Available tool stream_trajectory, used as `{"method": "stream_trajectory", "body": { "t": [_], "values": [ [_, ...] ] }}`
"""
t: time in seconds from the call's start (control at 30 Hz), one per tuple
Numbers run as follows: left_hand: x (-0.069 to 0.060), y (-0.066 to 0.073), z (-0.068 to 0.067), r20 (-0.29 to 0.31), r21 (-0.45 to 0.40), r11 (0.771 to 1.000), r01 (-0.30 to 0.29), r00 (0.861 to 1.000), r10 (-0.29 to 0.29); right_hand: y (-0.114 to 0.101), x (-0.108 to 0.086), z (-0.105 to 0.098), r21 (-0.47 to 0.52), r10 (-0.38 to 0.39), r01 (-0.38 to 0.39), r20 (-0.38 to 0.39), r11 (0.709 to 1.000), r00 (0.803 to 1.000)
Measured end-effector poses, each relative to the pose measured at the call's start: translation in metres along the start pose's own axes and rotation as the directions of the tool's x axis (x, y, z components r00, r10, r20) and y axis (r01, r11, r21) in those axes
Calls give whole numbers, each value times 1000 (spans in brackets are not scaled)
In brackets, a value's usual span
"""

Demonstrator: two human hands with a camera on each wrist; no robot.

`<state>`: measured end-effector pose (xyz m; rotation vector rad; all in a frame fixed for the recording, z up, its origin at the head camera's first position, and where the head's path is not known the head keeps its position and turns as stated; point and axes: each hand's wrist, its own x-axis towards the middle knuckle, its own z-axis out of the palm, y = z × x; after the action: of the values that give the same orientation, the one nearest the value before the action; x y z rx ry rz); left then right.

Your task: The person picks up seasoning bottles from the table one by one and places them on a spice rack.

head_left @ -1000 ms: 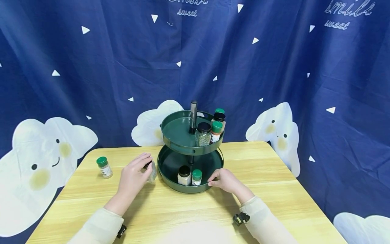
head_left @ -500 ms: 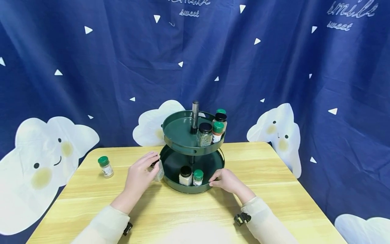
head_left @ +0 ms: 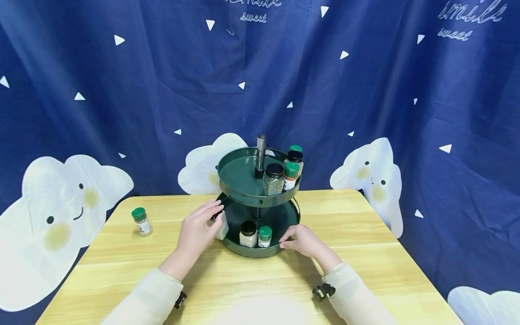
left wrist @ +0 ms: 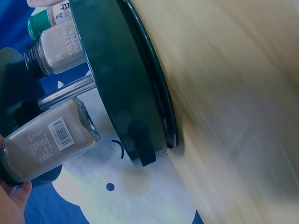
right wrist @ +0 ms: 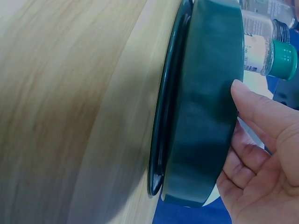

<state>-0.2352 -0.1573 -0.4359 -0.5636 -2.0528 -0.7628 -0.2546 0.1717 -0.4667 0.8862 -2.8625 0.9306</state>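
Observation:
My left hand grips a clear glass spice jar by its black lid. In the left wrist view, the jar is tilted above the rim of the lower tray, its barcode label showing. That tray is the bottom level of a dark green two-tier rack. On the rack's right side, my right hand pinches the lower tray's rim, thumb outside and fingers behind. Inside the lower tray, a black-lidded jar and a green-lidded jar stand side by side at the front.
Several jars, among them a black-lidded herb jar, stand on the upper tier's right side. One green-lidded jar stands on the wooden table at left. A blue curtain hangs behind the table.
My left hand has carried the held jar rightward from beside the rack to the lower tray's left rim. My right hand stays at the tray's right rim.

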Motion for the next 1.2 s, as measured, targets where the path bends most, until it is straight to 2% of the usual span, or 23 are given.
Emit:
{"method": "stream_trajectory", "body": {
  "t": [0.3,0.57,0.9,1.2],
  "values": [
    [0,4,8,2,-41,999,-5,1000,5,-1,0,0,2,10,-10,1,1000,1000],
    [-1,4,15,31,-41,999,12,999,-10,1,1,-1,-5,11,-11,1,1000,1000],
    [0,4,26,-14,-41,998,-43,999,43,2,1,0,-6,10,-10,-3,1000,1000],
    [-2,1,35,-11,-39,998,-54,998,54,0,0,-1,-10,5,-5,7,1000,1000]
  ]
}}
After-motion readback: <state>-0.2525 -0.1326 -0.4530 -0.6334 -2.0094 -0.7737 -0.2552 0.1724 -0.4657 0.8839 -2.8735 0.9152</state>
